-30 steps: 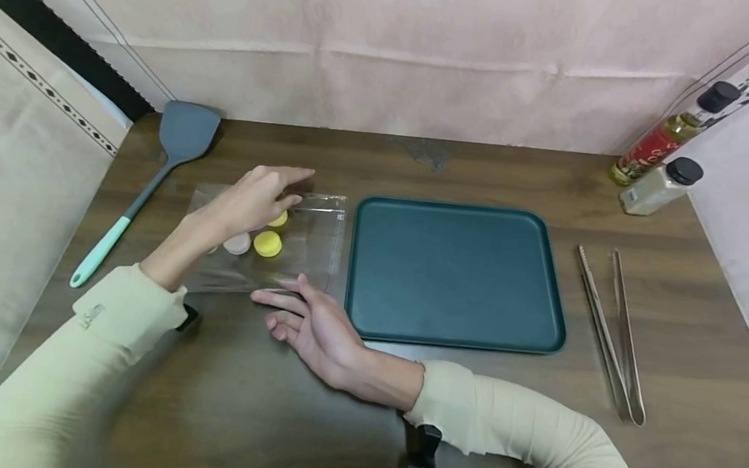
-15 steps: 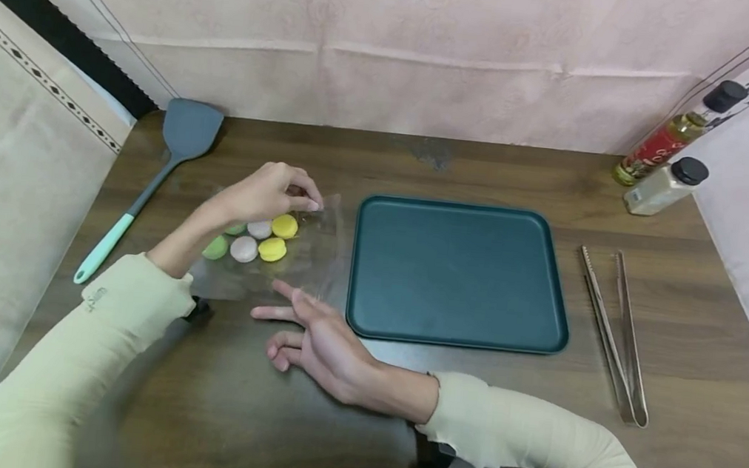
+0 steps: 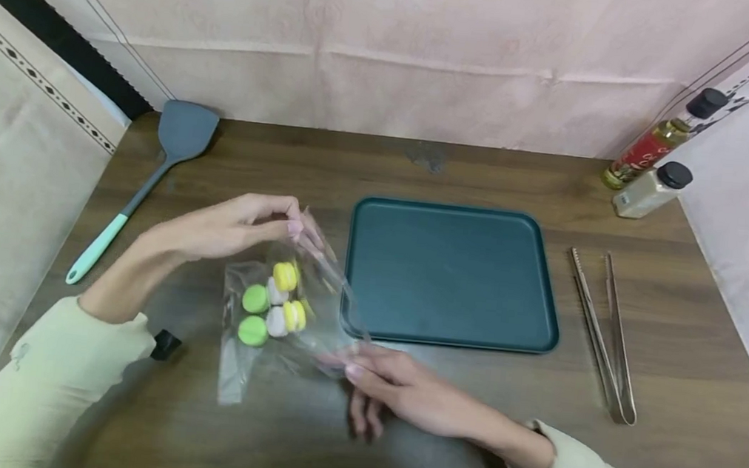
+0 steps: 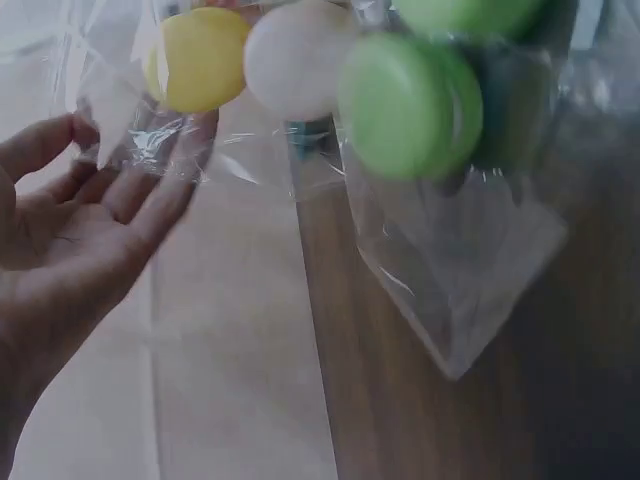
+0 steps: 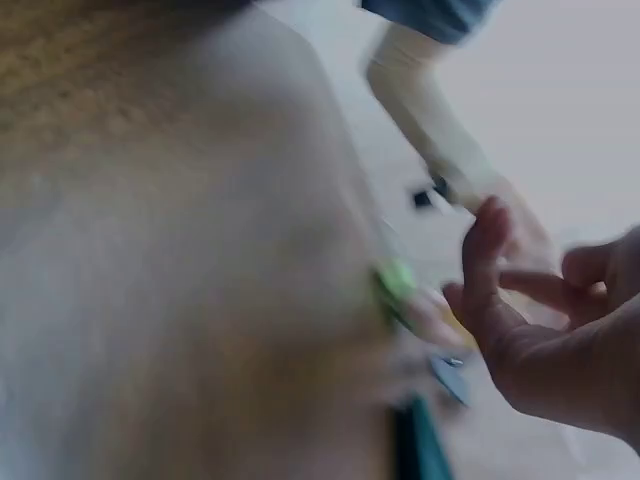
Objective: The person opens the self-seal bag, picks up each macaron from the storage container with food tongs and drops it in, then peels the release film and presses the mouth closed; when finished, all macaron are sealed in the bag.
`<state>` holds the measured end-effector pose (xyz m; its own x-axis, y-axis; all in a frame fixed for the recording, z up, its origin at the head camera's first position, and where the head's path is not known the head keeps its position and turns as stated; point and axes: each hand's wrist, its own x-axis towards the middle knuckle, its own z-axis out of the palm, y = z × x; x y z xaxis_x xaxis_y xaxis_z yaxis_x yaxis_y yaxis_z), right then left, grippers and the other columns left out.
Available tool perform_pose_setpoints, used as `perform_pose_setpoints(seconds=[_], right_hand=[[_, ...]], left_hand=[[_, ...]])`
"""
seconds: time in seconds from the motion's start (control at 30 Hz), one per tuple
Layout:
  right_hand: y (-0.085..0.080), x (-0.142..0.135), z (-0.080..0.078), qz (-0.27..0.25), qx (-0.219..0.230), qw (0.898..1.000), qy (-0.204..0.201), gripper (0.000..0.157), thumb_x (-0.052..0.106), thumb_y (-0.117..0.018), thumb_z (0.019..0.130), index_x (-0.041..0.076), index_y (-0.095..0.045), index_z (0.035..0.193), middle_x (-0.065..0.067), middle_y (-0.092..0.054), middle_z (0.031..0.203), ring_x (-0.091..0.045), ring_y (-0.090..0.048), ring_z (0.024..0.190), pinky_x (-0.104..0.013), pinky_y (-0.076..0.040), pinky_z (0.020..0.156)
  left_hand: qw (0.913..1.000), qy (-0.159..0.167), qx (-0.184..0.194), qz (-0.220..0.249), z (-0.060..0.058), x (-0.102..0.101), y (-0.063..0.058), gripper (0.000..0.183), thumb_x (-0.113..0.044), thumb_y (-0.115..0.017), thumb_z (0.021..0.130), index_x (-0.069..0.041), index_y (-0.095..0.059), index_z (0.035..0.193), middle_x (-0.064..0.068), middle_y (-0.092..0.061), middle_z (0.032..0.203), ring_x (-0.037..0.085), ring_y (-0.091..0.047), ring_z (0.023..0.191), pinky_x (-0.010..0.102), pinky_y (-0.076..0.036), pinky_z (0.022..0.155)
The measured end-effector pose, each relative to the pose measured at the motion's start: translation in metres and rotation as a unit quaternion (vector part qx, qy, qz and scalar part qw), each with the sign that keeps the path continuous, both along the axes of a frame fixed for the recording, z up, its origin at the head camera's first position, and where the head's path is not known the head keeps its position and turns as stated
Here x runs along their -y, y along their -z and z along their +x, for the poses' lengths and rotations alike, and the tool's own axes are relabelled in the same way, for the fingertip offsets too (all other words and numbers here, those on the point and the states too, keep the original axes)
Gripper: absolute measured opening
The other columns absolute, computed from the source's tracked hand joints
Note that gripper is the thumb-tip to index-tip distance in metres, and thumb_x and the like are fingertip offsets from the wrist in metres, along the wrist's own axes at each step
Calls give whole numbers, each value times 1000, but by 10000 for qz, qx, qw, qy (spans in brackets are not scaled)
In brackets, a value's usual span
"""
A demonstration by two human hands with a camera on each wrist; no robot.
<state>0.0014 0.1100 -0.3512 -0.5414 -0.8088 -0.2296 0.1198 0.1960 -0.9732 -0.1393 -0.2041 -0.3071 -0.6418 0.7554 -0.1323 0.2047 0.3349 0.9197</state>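
Quite transparent bag of multicoloured macarons

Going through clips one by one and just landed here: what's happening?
A person is holding up a clear plastic bag with green, white and yellow macaron-like pieces inside. The left hand grips its far side, the right hand its near right corner. A teal tray lies to the right; the tongs lie unused beyond it.
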Motion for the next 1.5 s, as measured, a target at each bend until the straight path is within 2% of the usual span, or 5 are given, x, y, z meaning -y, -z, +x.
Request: perform_pose_setpoints(seconds=[0.27, 0.6, 1.1, 1.3, 1.5], right_hand=[[-23, -63, 7, 196, -2119, 9761, 445, 36, 4, -46, 117, 6, -71, 144, -8, -70, 124, -4, -65, 74, -29, -58, 73], [-36, -105, 12, 418, -3126, 9351, 1615, 41, -10, -59, 108, 20, -80, 128, -1, -72, 132, -5, -60, 65, -24, -52, 59], [-28, -112, 7, -618, -3656, 8774, 3044, 40, -24, -58, 99, 8, -80, 95, -5, -75, 93, -8, -56, 67, -25, -42, 52], [-25, -114, 3, -961, -3704, 8644, 3260, 39, -25, -58, 98, 7, -76, 84, -10, -76, 93, -12, -69, 88, -21, -46, 60], [-22, -119, -4, -761, -3738, 8594, 3405, 31, -26, -61, 96, -1, -80, 93, -8, -74, 92, -8, -56, 66, -24, -43, 56]], left_hand=[[9901, 140, 753, 1179, 47, -27, 5, 24, -16, -35, 122, 4, -45, 113, 27, -73, 139, 34, -79, 115, 47, -61, 102], [9770, -324, 954, 1878, 87, -49, 7, 28, -18, -39, 122, 7, -43, 111, 32, -74, 130, 35, -79, 115, 42, -63, 100], [9584, -562, 1427, 2406, 116, -80, 10, 22, -16, -43, 121, 5, -48, 119, 30, -74, 133, 42, -75, 120, 49, -64, 97], [9656, -715, 964, 2306, 121, -82, 9, 16, -12, -47, 119, 2, -51, 115, 23, -78, 126, 37, -79, 114, 43, -63, 100], [9623, -1057, 509, 2453, 124, -85, 12, 17, -8, -52, 117, 5, -56, 128, 24, -79, 124, 38, -79, 112, 41, -62, 101]])
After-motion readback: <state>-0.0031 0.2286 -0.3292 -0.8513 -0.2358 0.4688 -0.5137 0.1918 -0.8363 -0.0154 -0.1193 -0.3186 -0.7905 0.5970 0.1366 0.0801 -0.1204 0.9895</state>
